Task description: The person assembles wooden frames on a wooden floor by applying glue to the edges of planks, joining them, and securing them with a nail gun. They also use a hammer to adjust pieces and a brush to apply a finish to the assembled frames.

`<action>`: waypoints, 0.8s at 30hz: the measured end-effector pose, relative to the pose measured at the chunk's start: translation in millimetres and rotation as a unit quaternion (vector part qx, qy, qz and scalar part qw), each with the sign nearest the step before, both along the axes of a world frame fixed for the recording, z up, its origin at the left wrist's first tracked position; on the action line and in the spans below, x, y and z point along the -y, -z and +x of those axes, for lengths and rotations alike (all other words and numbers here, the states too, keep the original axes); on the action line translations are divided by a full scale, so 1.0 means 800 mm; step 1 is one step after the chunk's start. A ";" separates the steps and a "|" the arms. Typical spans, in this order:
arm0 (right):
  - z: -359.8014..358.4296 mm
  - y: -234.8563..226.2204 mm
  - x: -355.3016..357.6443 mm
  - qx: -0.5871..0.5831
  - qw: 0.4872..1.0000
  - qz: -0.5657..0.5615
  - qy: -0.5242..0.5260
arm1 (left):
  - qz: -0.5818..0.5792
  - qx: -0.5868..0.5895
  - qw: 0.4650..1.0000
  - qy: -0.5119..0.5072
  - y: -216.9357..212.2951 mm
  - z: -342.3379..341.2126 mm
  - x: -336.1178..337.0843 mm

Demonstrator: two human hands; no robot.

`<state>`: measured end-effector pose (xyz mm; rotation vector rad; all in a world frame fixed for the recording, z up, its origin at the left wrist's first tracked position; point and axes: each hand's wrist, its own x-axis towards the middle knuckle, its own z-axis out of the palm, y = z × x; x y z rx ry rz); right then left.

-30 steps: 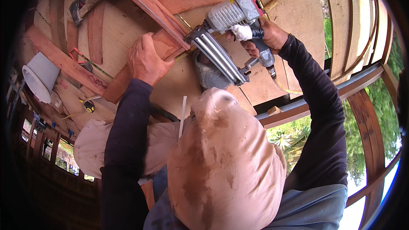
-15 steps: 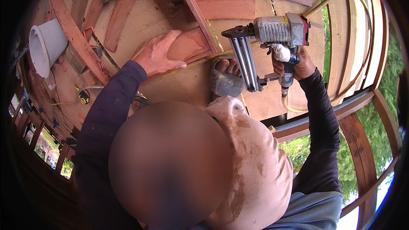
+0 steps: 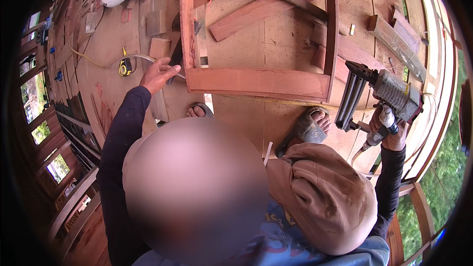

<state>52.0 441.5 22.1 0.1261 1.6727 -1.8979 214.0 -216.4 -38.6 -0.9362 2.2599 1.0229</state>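
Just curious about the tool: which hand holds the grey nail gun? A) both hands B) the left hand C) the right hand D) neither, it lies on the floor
C: the right hand grips the nail gun handle, while the left hand is far off, by the wooden frame.

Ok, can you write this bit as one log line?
left hand: open, beside reddish wooden frame | right hand: holding grey nail gun | plywood floor
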 end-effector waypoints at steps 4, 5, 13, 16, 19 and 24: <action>0.000 -0.039 0.052 -0.078 0.997 0.006 -0.019 | 0.226 -0.025 0.967 -0.114 0.050 0.071 -0.055; 0.008 -0.054 0.073 -0.096 0.995 0.005 -0.020 | 0.257 -0.076 0.955 -0.129 0.069 0.086 -0.069; 0.060 -0.135 0.236 -0.191 0.980 0.023 -0.050 | 0.340 -0.233 0.893 -0.181 0.147 0.147 -0.066; 0.115 -0.144 0.286 -0.221 0.973 0.043 -0.040 | 0.439 -0.276 0.813 -0.264 0.139 0.146 -0.080; 0.127 -0.148 0.297 -0.226 0.969 0.083 -0.047 | 0.511 -0.357 0.729 -0.281 0.130 0.140 -0.074; 0.190 -0.136 0.308 -0.254 0.953 0.160 -0.040 | 0.414 -0.467 0.679 -0.387 0.123 0.143 -0.026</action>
